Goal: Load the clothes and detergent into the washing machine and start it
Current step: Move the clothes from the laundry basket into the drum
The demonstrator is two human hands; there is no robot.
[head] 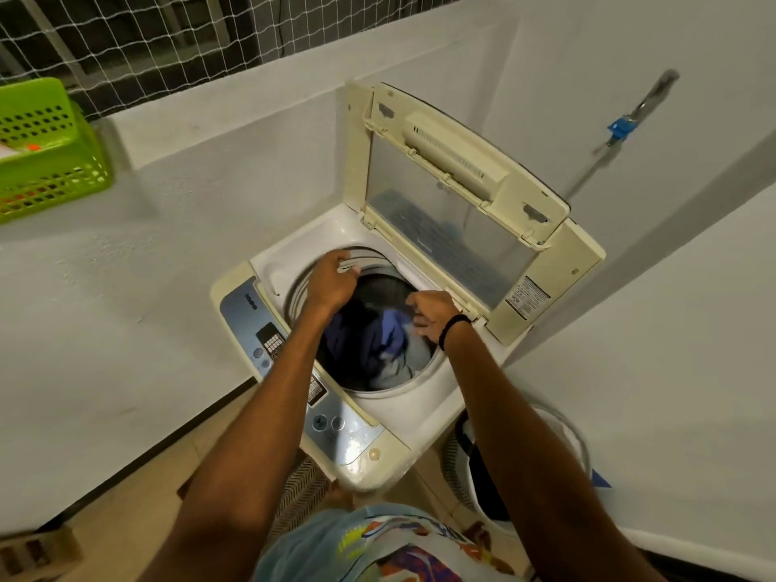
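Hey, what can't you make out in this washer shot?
Head view:
- Panel labels: too small, partly under the left arm.
- Left hand: its fingers cover a pale piece at the drum rim; grip unclear.
- Right hand: blurred, so whether it holds the clothes is unclear.
- Basket: cut off by the left edge.

R-hand fingers (421, 329) blurry over clothes (369, 342)

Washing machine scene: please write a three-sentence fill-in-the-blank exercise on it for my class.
The lid of the washing machine stands ____.
The basket on the ledge is coloured ____.
The black band sits on the person's ____ wrist.
Missing words: open; green; right.
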